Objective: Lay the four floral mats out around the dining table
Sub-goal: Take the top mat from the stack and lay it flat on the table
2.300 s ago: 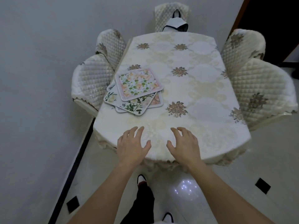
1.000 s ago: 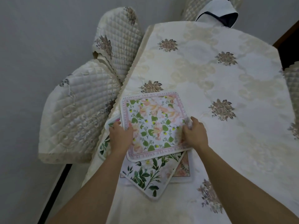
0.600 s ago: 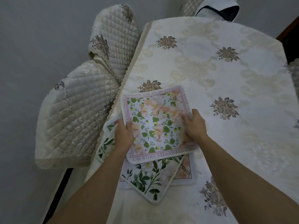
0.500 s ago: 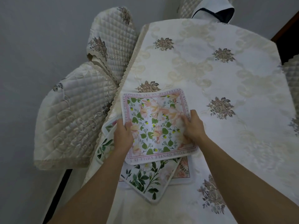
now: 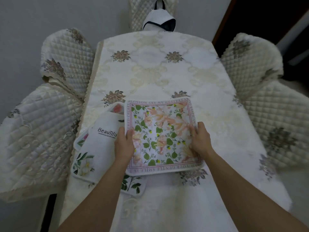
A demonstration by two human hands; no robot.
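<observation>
Hands — left hand (image 5: 124,144), right hand (image 5: 199,141) — clamp fingers on top floral mat's (image 5: 160,136) opposite edges, keeping it flat above the stack (image 5: 98,148).

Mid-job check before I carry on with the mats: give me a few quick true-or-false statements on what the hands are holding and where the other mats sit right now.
1. Both hands grip the pink-bordered mat. True: left hand on its left edge, right hand on its right.
2. The other mats lie spread around the table. False: they lie bunched by the left edge, overlapping.
3. A mat printed "BeauTiful" lies left of the held one. True.
4. The tablecloth is plain. False: it has floral motifs.
5. The far half of the table holds mats. False: none there.
</observation>
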